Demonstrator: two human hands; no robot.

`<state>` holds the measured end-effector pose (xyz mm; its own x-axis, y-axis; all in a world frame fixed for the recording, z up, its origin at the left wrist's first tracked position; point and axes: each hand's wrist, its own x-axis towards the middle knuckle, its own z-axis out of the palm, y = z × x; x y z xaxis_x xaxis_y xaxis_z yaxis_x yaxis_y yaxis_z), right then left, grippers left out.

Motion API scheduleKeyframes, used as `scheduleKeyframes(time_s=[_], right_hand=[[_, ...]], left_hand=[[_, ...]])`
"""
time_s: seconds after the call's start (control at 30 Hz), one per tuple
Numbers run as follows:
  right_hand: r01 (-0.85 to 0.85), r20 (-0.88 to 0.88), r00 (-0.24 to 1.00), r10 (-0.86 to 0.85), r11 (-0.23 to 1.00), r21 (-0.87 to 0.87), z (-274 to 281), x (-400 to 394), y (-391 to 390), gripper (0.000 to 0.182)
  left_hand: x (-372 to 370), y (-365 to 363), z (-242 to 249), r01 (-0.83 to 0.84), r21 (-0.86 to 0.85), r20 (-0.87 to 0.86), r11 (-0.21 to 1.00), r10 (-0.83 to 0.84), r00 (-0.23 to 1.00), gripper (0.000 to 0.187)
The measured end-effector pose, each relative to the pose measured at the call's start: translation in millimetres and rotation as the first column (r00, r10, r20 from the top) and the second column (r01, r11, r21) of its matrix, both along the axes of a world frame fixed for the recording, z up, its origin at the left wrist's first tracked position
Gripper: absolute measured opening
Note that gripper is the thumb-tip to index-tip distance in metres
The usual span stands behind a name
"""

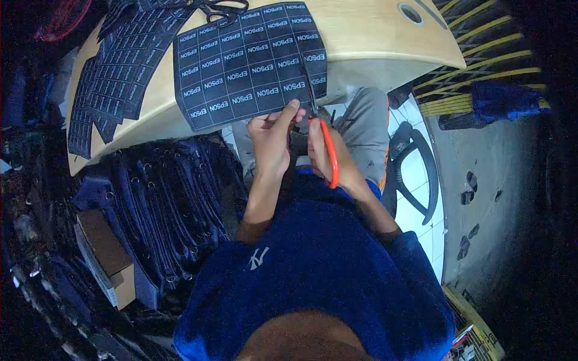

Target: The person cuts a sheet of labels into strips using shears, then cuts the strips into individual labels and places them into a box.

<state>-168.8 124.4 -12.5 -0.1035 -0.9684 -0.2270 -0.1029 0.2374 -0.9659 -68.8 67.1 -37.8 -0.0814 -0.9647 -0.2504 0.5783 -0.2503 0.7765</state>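
Note:
A black sheet [241, 66] printed with rows of white EPSON labels in a grid lies partly on the table and juts past its front edge. My left hand [272, 137] pinches its near edge, thumb on top. In my right hand [340, 153] are scissors [332, 157] with orange handles. Their dark blades point away from me along a line between label columns, near the sheet's right side. The strip right of the blades sits slightly apart and lower at its near end. My right fingers are partly hidden behind the handles.
Cut pieces with the same print [129, 69] overlap on the left of the pale wooden table [373, 30]. Black scissors [224, 13] lie at the back. Dark straps with metal rings [168, 201] are heaped below left, by a cardboard box [108, 246]. A dark chair [428, 174] stands right.

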Motion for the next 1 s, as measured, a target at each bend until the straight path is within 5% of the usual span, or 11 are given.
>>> scheduleKeyframes(time_s=[0.07,0.17,0.27,0.57,0.9,1.0], right_hand=[[-0.023,0.027,0.999,0.021,0.996,0.086,2,-1,-4,0.045],[-0.014,-0.021,1.000,0.013,0.999,-0.042,4,0,-9,0.053],[-0.008,-0.064,0.998,0.018,0.988,0.155,12,-1,-10,0.073],[0.042,-0.094,0.995,-0.018,0.963,0.267,17,2,-9,0.074],[0.049,-0.107,0.994,-0.022,0.965,0.257,25,10,-9,0.068],[0.083,-0.101,0.992,-0.073,0.991,0.103,17,11,-14,0.064]], left_hand=[[0,0,-1,-0.004,-0.011,-0.019,1.000,0.003,1.000,0.003],[1,-1,-1,-0.002,-0.020,-0.034,1.000,0.002,0.999,0.004],[1,0,0,-0.001,-0.024,-0.033,1.000,0.000,0.999,0.005],[3,-1,3,0.016,-0.039,-0.084,0.999,-0.019,0.996,0.004],[5,-2,2,0.025,-0.057,-0.106,0.998,-0.031,0.994,0.002],[7,-2,1,0.037,-0.060,-0.082,0.998,-0.042,0.996,0.003]])
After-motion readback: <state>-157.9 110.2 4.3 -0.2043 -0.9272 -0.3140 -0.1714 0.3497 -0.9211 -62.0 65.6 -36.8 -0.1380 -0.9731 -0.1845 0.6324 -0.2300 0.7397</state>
